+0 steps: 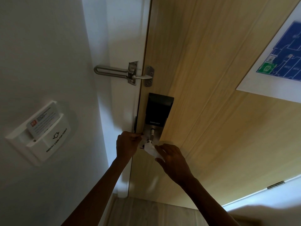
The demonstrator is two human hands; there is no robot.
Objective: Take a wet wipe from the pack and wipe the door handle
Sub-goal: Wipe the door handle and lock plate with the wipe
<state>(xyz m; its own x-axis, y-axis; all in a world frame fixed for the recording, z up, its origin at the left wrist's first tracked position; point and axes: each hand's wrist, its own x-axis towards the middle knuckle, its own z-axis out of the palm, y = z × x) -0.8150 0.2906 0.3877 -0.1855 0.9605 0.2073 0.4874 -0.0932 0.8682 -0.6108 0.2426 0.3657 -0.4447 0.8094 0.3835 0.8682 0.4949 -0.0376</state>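
The silver door handle sticks out below the black smart lock on the wooden door. A white wet wipe is pressed around the handle's lower end by my right hand, whose fingers hold it. My left hand is just left of the handle at the door's edge, fingers closed on a small white pack with dark print, mostly hidden behind the hand and wipe.
A metal swing-bar door guard spans frame and door above the lock. A white card-holder switch with a key card is on the left wall. A blue floor-plan sign hangs on the door at the right. A door hinge shows lower right.
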